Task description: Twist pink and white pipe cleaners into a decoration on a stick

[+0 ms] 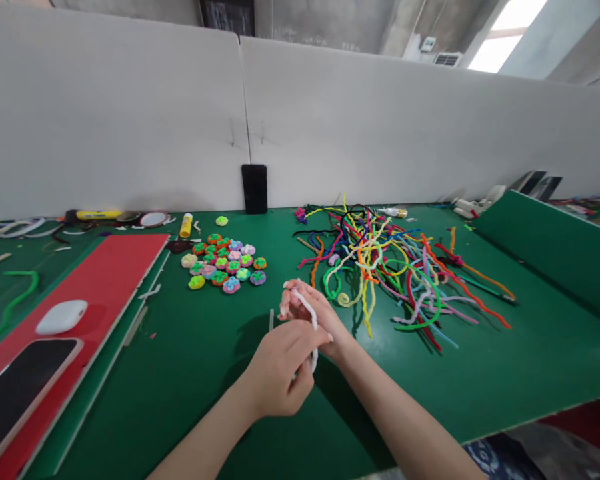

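Observation:
My left hand (282,368) is closed in a pinch on a white pipe cleaner (308,307), whose lower end hangs below the fingers. Just beyond it, my right hand (316,311) has its fingers curled around the upper end of the same stem. A small pinkish bit shows between the right fingertips; its shape is mostly hidden. On the green table to the left lie several small coiled flowers (231,285) in many colours. To the right spreads a tangled heap of coloured pipe cleaners (380,257).
A red board (105,293) at the left bears a phone (27,393) and a white earbud case (62,317). Another dark phone (255,189) leans on the white partition (380,120). A yellow glue stick (186,225) stands near the flowers; a glue gun (480,202) lies back right.

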The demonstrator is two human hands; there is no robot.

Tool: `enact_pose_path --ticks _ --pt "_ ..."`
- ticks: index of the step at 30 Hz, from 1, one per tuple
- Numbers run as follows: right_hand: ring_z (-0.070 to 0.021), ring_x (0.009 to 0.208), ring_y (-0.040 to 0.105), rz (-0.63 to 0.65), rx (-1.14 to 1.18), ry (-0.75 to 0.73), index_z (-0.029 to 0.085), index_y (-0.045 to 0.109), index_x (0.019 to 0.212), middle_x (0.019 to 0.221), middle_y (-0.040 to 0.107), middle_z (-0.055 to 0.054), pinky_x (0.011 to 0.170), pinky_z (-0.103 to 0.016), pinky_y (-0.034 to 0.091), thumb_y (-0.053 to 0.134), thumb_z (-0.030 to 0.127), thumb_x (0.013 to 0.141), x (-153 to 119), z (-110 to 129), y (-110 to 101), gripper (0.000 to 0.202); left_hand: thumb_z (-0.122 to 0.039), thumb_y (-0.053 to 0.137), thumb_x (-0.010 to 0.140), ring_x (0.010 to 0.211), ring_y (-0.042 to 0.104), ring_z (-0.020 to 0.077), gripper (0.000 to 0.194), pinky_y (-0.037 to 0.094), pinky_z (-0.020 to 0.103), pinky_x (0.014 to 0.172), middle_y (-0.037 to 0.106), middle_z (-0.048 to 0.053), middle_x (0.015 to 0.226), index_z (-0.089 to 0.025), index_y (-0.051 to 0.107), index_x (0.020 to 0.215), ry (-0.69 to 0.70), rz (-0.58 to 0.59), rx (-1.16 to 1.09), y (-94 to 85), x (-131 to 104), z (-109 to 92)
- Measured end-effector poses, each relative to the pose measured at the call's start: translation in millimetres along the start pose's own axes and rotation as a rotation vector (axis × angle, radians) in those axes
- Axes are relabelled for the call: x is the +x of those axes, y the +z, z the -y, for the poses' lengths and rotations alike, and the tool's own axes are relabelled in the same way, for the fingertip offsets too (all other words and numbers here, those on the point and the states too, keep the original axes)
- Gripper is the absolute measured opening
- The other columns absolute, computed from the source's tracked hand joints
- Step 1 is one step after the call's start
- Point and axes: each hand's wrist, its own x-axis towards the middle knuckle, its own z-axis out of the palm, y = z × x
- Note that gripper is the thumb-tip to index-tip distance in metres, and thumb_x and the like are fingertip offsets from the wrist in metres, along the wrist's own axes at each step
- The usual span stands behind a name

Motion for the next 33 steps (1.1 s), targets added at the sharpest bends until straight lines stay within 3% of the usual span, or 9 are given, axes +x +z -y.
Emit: enact_pose_path --ticks 4,7,9,11,15,18,23,27,33 --pt "-0.0115 0.068 0.057 -0.003 -0.158 -0.055 0.018 0.056 0.094 0.075 0.059 -0.002 0.065 -0.024 0.045 0.050 0.040 0.080 -2 3 -1 0.026 -0.007 0.050 0.070 0.094 0.054 0.0224 0.035 0.036 0.034 0.087 0.063 0.007 0.097 -0.024 0.061 0.099 -0.048 -0.181 -0.024 -1.6 -1 1" --pt "-0.0101 0.063 0.057 -0.052 -0.311 -0.080 0.017 0.058 0.088 0.073 0.058 -0.001 0.062 -0.023 0.045 0.050 0.040 0.080 -2 5 -3 0.025 -0.015 0.045 0.079 0.081 0.057 0.0168 0.021 0.040 0.027 0.079 0.064 0.005 0.086 -0.022 0.063 0.087 -0.208 -0.490 -0.102 -11.5 4 -1" --pt "-0.0088 0.054 0.055 -0.041 -0.362 -0.078 0.018 0.058 0.088 0.067 0.057 0.001 0.055 -0.022 0.044 0.050 0.040 0.081 -3 5 -3 0.025 -0.025 0.041 0.084 0.068 0.055 0.0141 0.021 0.042 0.025 0.070 0.061 0.003 0.072 -0.021 0.061 0.081 -0.319 -0.721 -0.245 -20.2 9 2" --pt "-0.0079 0.047 0.051 -0.016 -0.361 -0.071 0.017 0.058 0.090 0.062 0.056 0.001 0.048 -0.021 0.042 0.050 0.039 0.081 -4 5 -1 0.025 -0.032 0.040 0.085 0.058 0.051 0.0119 0.023 0.042 0.023 0.062 0.055 0.000 0.059 -0.019 0.058 0.078 -0.388 -0.819 -0.463 -27.6 13 8" --pt "-0.0077 0.043 0.045 -0.005 -0.283 -0.065 0.017 0.057 0.088 0.054 0.052 0.003 0.045 -0.021 0.039 0.050 0.041 0.080 -7 3 4 0.026 -0.031 0.050 0.080 0.050 0.043 0.0079 0.018 0.039 0.019 0.053 0.046 -0.004 0.051 -0.016 0.054 0.071 -0.550 -0.790 -0.861 -32.8 15 27" --pt "-0.0079 0.045 0.045 -0.051 -0.259 -0.099 0.017 0.056 0.085 0.055 0.052 0.003 0.047 -0.021 0.039 0.050 0.040 0.081 -6 0 5 0.024 -0.028 0.054 0.078 0.049 0.041 0.0067 0.015 0.039 0.018 0.052 0.045 -0.004 0.052 -0.015 0.054 0.071 -0.613 -0.739 -1.019 -32.3 13 36" --pt "-0.0087 0.048 0.047 -0.111 -0.289 -0.131 0.017 0.055 0.087 0.058 0.053 0.002 0.050 -0.022 0.040 0.051 0.041 0.080 -5 0 4 0.025 -0.027 0.056 0.076 0.048 0.041 0.0059 0.013 0.037 0.018 0.050 0.045 -0.005 0.051 -0.015 0.054 0.070 -0.599 -0.752 -1.044 -32.8 12 38" --pt "-0.0071 0.044 0.040 -0.022 -0.194 -0.074 0.017 0.057 0.086 0.054 0.047 0.003 0.045 -0.021 0.035 0.051 0.041 0.080 -8 2 8 0.025 -0.032 0.060 0.071 0.047 0.042 0.0058 0.019 0.037 0.018 0.049 0.046 -0.005 0.051 -0.014 0.053 0.069 -0.684 -0.733 -0.974 -23.6 13 43" --pt "-0.0048 0.038 0.028 0.124 0.025 0.053 0.018 0.055 0.080 0.051 0.037 0.006 0.040 -0.019 0.027 0.054 0.035 0.079 -11 3 12 0.017 -0.033 0.064 0.067 0.046 0.042 0.0057 0.023 0.035 0.018 0.048 0.048 -0.005 0.052 -0.013 0.054 0.068 -0.773 -0.578 -1.015 -1.6 11 49"
